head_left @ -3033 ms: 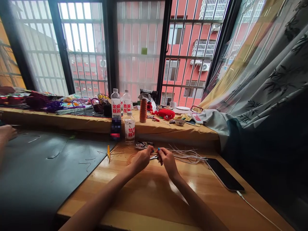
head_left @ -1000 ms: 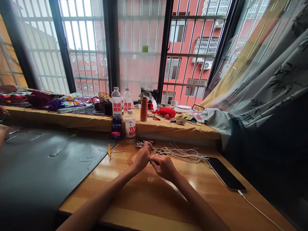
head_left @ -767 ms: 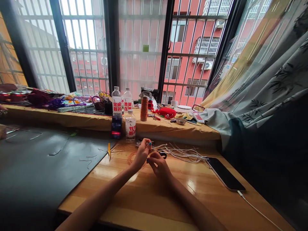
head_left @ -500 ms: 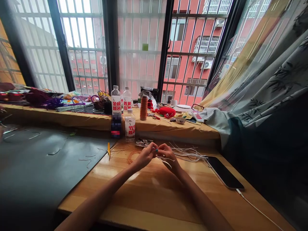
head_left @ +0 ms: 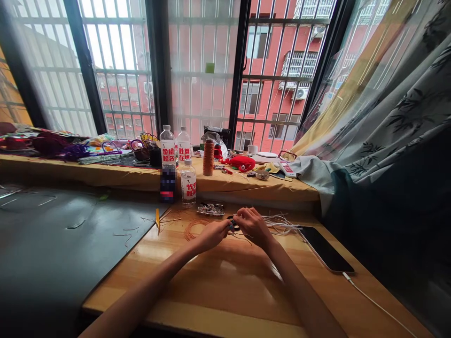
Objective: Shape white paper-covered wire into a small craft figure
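Observation:
Over the wooden table, my left hand (head_left: 215, 234) is closed, its fingertips pinching a small teal piece (head_left: 231, 227). My right hand (head_left: 252, 226) is close beside it with fingers bent together; what they grip is too small to make out. Between the two hands shows a black loop-shaped thing (head_left: 237, 224), partly covered by fingers. Thin strands trail below the fingertips. A coil of orange-brown cord (head_left: 192, 229) lies left of my left hand. Behind my right hand spreads a bundle of white cords (head_left: 282, 224).
A tray of small metallic parts (head_left: 210, 209) sits beyond my hands. Water bottles (head_left: 189, 185) stand at the back, near a spool of brown cord (head_left: 208, 158) on the ledge. A yellow-handled tool (head_left: 157, 220) lies left, a charging phone (head_left: 327, 249) right.
My right hand has turned and lifted slightly, with its knuckles now upward. The black loop has come into view between the hands, and the white strand near the right fingers no longer shows.

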The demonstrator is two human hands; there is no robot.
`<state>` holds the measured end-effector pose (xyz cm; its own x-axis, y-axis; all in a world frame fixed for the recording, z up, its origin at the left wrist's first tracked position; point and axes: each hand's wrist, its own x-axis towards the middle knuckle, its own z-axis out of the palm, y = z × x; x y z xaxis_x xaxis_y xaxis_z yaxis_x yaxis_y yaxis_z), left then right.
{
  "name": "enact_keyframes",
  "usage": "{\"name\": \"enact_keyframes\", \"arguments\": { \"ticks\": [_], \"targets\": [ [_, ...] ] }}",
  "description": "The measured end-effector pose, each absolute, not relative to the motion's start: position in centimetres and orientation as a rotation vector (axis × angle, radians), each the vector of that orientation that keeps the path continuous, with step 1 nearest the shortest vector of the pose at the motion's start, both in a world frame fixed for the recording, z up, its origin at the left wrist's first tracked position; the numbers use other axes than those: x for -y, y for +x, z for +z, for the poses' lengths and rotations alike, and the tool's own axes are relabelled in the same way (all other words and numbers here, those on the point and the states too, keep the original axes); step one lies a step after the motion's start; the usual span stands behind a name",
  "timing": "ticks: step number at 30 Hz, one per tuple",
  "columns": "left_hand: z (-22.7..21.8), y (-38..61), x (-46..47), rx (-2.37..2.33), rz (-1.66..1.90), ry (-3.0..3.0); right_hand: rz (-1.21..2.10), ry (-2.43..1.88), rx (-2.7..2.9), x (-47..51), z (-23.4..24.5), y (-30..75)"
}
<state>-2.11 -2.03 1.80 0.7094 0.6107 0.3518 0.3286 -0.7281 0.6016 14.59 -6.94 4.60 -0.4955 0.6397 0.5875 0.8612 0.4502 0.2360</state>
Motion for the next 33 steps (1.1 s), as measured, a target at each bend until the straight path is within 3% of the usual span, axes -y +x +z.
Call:
{"name": "enact_keyframes", "arguments": {
  "ticks": [5,9,13,18,25,27,33],
  "targets": [
    [1.5,-1.9,1.8,-0.770,0.825,2.379,-0.385,-1.256,2.041,6.3,4.2,14.5],
    [1.6,-1.9,1.7,-0.894,0.908,2.399,0.297,-1.242,1.564,5.5,4.3,14.5],
    [1.4,-2.1,1.1,-0.951,0.984,2.328,0.843,-1.204,1.677,5.3,3.8,14.1],
    [1.2,-2.3,0.3,-0.896,1.023,2.189,0.789,-1.303,1.844,5.2,2.6,13.1],
    [0.6,-2.5,0.2,-0.869,0.993,2.290,-0.046,-1.436,2.055,5.9,2.8,12.6],
    [0.4,-2.6,0.2,-0.868,1.005,2.306,0.022,-1.391,2.017,5.9,2.8,12.1],
    [0.8,-2.3,0.2,-0.771,1.072,2.026,0.785,-1.191,1.587,5.3,2.0,10.4]
  ]
}}
